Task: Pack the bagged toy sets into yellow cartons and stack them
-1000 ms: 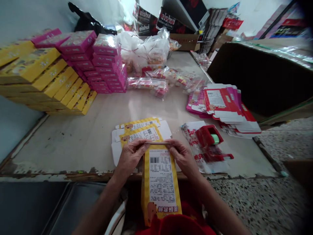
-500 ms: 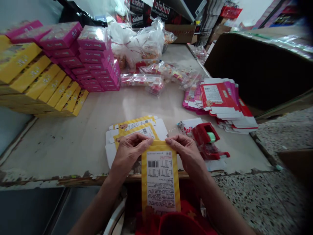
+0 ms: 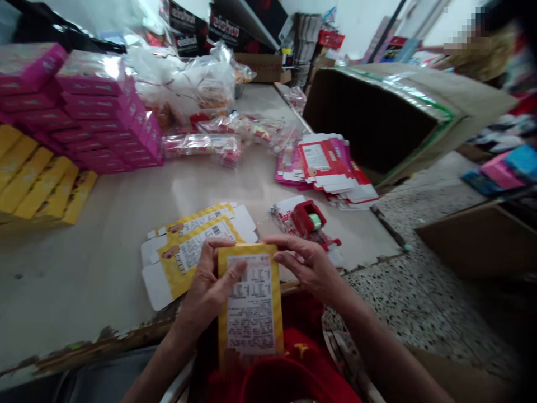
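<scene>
Box (image 3: pixel 251 302) held over the lap at the desk (image 3: pixel 104 246) edge — left hand (image 3: pixel 210 291) clamped on its side, right hand (image 3: pixel 308 266) fingers pinching the top corner. Risk: uneven pressure could crease the flap, or the box could slip down.

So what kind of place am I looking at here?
Most likely a small packing workshop or stockroom: stacks of filled pink boxes and yellow boxes on the table, flat unfolded cartons, and both hands, left hand and right hand, closing a yellow carton.
</scene>
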Demonstrator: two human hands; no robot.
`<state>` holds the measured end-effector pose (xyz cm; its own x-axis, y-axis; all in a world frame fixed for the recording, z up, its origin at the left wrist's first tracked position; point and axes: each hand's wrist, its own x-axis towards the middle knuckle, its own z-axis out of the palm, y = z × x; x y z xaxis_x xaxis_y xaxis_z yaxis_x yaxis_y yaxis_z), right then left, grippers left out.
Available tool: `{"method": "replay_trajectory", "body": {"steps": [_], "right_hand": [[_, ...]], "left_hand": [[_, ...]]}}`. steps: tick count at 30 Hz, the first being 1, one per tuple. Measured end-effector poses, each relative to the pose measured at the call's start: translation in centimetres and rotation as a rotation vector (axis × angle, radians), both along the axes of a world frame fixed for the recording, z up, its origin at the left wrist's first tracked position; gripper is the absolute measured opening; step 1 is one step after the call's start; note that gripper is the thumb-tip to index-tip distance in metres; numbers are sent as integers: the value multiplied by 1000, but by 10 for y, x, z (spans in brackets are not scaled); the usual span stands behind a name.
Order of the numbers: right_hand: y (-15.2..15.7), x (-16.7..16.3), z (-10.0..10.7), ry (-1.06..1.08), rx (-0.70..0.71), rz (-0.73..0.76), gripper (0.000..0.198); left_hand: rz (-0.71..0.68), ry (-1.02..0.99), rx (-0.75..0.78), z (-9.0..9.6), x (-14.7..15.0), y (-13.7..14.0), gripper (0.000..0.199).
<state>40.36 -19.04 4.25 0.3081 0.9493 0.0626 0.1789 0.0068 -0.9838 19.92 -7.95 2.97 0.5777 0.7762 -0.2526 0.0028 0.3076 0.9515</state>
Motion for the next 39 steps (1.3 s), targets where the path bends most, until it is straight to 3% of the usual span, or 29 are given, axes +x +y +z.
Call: {"method": "replay_trajectory", "body": {"steps": [3, 5, 7, 10, 14, 17, 20, 25, 27, 31, 34, 37, 39], "right_hand": [[-32, 46, 20, -100, 24, -332, 38], [-49, 78, 18, -203, -83, -473, 38], [-56, 99, 7, -265, -250, -383, 38], [-50, 107, -11, -268, -370, -259, 43], [-37, 95, -15, -108, -366, -318, 45], [-39, 82, -7, -107, -266, -451, 41], [-56, 66, -4, -166, -146, -571, 34], [-88, 45, -26, 289, -200, -596, 38], [-90, 44, -40, 348, -221, -599, 46], [-78, 53, -59, 222, -199, -601, 51], [-77, 66, -66, 91, -185, -613, 43], [-94, 79, -62, -47, -224, -636, 30], [-107, 82, -46, -100, -231, -616, 29]], "left_hand": [[120, -83, 83, 20, 10, 19, 36], [248, -141, 218, 32, 16, 33, 32], [322, -154, 347, 39, 20, 40, 31], [276, -71, 475, 34, 24, 32, 31], [242, 11, 519, 24, 25, 11, 30], [240, 45, 542, 28, 22, 7, 29], [183, 110, 580, 37, 22, 11, 29], [63, 181, 573, 40, 31, 14, 34], [-25, 207, 593, 36, 37, 11, 35], [-248, 265, 674, 32, 51, 7, 35], [-371, 279, 731, 32, 61, 10, 35], [-465, 296, 702, 27, 70, 15, 38], [-535, 304, 667, 19, 75, 19, 41]]}}
